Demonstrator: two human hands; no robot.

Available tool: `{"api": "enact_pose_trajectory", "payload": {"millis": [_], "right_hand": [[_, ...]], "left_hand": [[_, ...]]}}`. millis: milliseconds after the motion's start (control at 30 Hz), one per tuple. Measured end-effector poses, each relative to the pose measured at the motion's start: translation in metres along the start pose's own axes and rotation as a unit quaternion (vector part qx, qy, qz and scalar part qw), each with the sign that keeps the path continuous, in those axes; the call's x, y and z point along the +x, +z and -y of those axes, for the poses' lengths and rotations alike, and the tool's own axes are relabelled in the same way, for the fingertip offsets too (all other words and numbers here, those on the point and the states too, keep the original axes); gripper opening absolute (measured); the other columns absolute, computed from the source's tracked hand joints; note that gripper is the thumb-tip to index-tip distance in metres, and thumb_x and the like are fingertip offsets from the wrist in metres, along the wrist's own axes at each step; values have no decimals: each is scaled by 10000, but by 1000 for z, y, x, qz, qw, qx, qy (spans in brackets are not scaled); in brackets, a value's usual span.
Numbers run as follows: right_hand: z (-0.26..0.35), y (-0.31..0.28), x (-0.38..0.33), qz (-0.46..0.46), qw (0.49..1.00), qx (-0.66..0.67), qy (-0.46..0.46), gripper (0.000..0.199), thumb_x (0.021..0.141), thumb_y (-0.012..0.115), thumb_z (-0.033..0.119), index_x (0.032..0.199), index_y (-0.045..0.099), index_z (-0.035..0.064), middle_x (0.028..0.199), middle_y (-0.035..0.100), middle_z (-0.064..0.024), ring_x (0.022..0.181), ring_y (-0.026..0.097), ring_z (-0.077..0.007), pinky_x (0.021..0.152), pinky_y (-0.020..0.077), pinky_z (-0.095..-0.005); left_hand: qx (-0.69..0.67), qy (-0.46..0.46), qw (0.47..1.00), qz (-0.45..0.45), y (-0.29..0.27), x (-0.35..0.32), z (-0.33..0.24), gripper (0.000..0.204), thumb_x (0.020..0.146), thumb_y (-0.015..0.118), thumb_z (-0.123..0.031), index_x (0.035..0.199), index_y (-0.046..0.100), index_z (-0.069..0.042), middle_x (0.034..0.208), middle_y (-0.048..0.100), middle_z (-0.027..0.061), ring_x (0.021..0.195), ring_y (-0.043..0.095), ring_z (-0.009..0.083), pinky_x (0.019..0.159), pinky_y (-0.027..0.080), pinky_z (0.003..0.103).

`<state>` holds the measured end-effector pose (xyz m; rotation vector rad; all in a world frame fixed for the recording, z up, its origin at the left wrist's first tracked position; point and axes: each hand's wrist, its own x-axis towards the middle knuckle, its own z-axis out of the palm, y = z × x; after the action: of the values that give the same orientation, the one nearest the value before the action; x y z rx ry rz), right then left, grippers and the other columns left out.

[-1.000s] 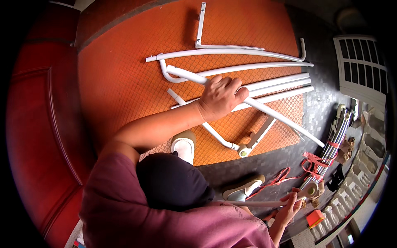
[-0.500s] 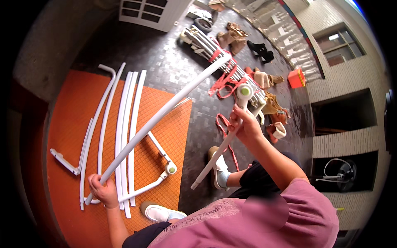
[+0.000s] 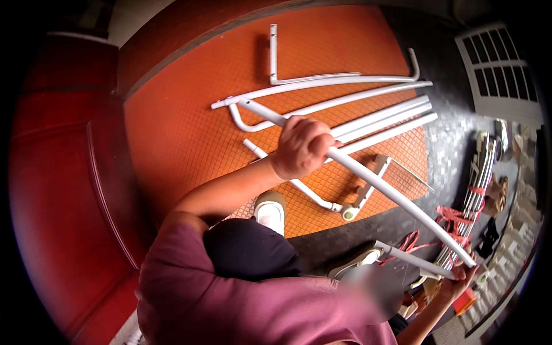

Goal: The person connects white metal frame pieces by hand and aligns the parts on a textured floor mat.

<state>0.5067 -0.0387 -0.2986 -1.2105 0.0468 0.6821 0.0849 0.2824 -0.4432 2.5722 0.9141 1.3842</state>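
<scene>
My left hand [image 3: 305, 146] is closed round a long white tube [image 3: 397, 192], near its left end. The tube slants down to the right across the view, over the orange mat. At the far right, my right hand [image 3: 458, 280] grips a shorter white tube [image 3: 411, 257], close to the long tube's lower end; whether those two touch I cannot tell. Beyond my left hand, curved white tubes [image 3: 328, 104] and straight white tubes [image 3: 397, 119] lie side by side on the mat. Nearer me rests a bent tube with a round green-centred joint [image 3: 348, 211].
The orange mat [image 3: 172, 144] covers much of the floor, with a dark red door [image 3: 57, 172] on its left. Far right are a white slatted panel [image 3: 497, 69], a bundle of metal poles [image 3: 474, 192] with red straps [image 3: 454, 215], and shoes. My white shoe [image 3: 270, 215] stands on the mat.
My view has swung left, bringing the red door in. Both hands keep hold of their tubes. The long tube now slants down to the right instead of up to the right.
</scene>
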Motion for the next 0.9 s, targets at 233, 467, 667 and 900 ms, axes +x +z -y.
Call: {"api": "enact_pose_trajectory", "payload": {"millis": [233,467,667,900], "right_hand": [[0,-46,31,92,987,-103,82,382,930,530,295,1197,536,21,1013,642,-60,430,296,-14,497,395,-159],[-23,-4,-2,-29,997,-62,39,254,948,484,202,1130,565,45,889,632,-18,430,319,-10,372,267,-171],[-53,80,-13,74,994,-35,72,265,915,550,202,1101,546,14,790,555,14,431,296,-4,416,254,-178],[-44,92,-37,93,993,-4,67,278,914,565,213,1117,523,28,976,596,-41,463,294,5,439,280,-159]], "left_hand": [[47,37,998,-32,-33,-7,-1,106,817,564,-195,776,475,-155,750,489,-32,667,538,114,650,364,298],[0,26,969,245,-27,28,-21,73,742,599,-98,739,527,-110,642,532,23,607,585,170,555,419,304],[-155,-149,858,467,-53,37,-47,306,691,763,-269,762,556,-55,667,602,107,603,606,300,529,439,399],[-362,-204,718,559,-44,23,-81,428,863,571,-460,1019,595,-62,714,623,134,642,630,281,565,460,349]]}}
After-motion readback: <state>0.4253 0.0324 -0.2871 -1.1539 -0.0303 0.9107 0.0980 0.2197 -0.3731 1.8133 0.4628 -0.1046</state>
